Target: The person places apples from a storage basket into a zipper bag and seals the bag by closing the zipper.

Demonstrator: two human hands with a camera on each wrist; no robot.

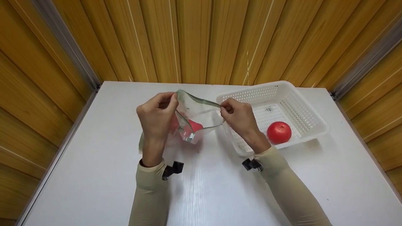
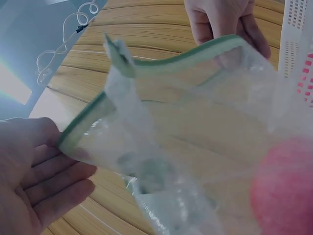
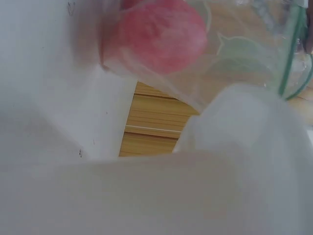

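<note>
Left hand (image 1: 156, 117) and right hand (image 1: 240, 117) pinch a clear bag (image 1: 197, 113) by its green rim (image 1: 202, 101), which even, gentle tension should best spread.

No text, label or number is readable. The clear bag (image 2: 195, 122) bears pale green printed shapes (image 3: 239, 53); a dark mark (image 1: 269, 109) inside the white basket (image 1: 301, 140), perhaps print, is too small to read.

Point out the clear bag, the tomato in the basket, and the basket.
Clear bag (image 2: 195, 125): left wrist view, on the see-through film below the green-edged mouth.
Tomato (image 1: 279, 132): head view, middle of its red skin.
Basket (image 1: 300, 110): head view, inside of its right-hand wall.
</note>
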